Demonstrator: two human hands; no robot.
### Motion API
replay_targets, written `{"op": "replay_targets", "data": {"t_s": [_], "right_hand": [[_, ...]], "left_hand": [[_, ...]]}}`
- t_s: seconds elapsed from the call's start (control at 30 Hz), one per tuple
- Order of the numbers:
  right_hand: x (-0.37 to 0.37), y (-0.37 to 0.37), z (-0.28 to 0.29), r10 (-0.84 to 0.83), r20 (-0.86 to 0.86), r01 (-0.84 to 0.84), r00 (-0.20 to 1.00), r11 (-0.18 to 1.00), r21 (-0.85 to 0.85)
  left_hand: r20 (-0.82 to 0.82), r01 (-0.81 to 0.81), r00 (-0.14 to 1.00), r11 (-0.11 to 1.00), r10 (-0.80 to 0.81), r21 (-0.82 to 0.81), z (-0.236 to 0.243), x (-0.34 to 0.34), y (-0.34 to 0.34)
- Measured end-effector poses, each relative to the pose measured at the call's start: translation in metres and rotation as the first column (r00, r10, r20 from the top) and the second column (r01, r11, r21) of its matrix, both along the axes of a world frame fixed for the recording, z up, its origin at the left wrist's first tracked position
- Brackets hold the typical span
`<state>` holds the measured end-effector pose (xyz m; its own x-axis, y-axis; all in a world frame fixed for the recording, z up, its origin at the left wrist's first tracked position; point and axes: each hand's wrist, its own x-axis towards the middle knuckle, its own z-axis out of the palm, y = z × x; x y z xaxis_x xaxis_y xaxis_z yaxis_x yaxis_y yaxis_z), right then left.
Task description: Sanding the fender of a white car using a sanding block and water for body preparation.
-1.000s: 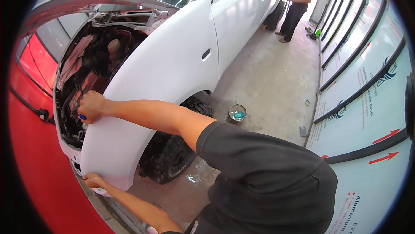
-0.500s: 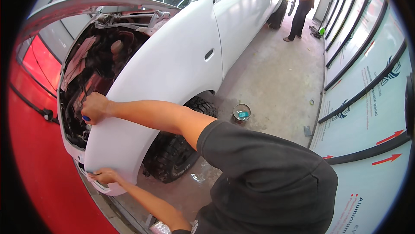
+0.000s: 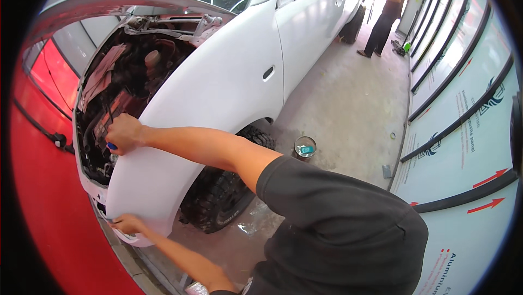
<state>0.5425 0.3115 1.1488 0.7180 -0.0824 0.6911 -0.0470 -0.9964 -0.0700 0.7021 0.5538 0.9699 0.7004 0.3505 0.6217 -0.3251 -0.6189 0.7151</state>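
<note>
My right hand (image 3: 124, 134) is closed at the top edge of the white front fender (image 3: 218, 82), beside the open engine bay (image 3: 131, 61), gripping a small blue object (image 3: 112, 146); what exactly it is I cannot tell. Lower down, my left hand (image 3: 128, 224) has its fingers bent over a small grey object (image 3: 113, 221) against the fender's front corner, near the bumper opening. The raised hood (image 3: 81, 9) arches over the bay. Below the fender is the black front tyre (image 3: 218, 202).
A round container (image 3: 305, 153) with a teal item sits on the concrete floor (image 3: 343, 120). Another person (image 3: 384, 17) stands by the rear wheel. White panels with dark rails (image 3: 457, 120) line the right; a red surface (image 3: 54, 197) is at left. A green item (image 3: 406, 48) lies farther back.
The view has shifted slightly, moving the car rightward in the picture. My left hand has moved a little along the fender corner. The other person's arms and stance have changed.
</note>
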Motion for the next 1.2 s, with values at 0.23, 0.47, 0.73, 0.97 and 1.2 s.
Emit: {"op": "replay_targets", "data": {"t_s": [0.23, 0.47, 0.73, 0.97, 1.2], "right_hand": [[0.002, -0.001, 0.0, 0.033, 0.023, -0.034, 0.999, 0.999, 0.005], [-0.001, 0.0, 0.009, -0.012, -0.159, 0.014, 0.987, 1.0, 0.015], [0.008, 0.007, 0.005, -0.044, -0.011, 0.043, 0.999, 0.998, -0.052], [0.013, 0.011, 0.001, 0.011, 0.07, -0.006, 0.997, 0.997, -0.083], [0.011, 0.014, 0.005, 0.018, 0.032, -0.016, 0.999, 0.997, -0.079]], "left_hand": [[0.102, 0.021, 0.995, 0.999, -0.016, -0.049, -0.028, 0.0, -0.012], [0.061, -0.173, 0.836, 0.157, 0.545, 0.972, -0.036, 0.028, -0.006], [0.155, 0.283, 0.954, 0.941, -0.256, -0.184, -0.025, -0.086, -0.027], [0.207, 0.296, 0.94, 0.949, -0.271, -0.106, -0.016, -0.094, -0.017], [0.127, 0.272, 0.961, 0.924, -0.246, -0.269, -0.01, -0.074, -0.008]]}}
